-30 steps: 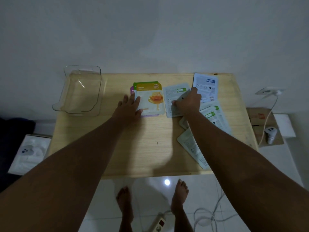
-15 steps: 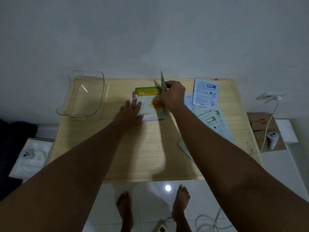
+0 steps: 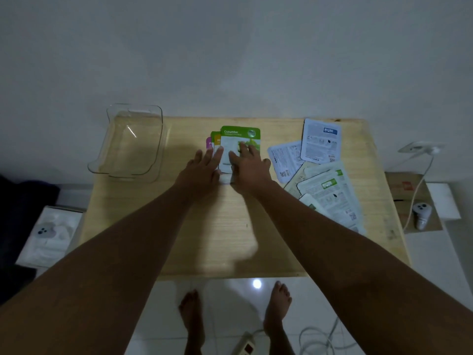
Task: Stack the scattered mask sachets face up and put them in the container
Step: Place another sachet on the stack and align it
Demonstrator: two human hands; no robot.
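Green cucumber sachet point(image 3: 239, 147) is pressed flat, face up, mid-frame by spread left hand point(image 3: 202, 170) and right hand point(image 3: 249, 167), so the stack point(image 3: 214, 142) is kept tidy.

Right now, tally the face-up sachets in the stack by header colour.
Green: 2, the Cucumber sachet and a green corner behind it
Orange: 1, the orange sachet
Purple: 1, the purple sachet
Total: 4
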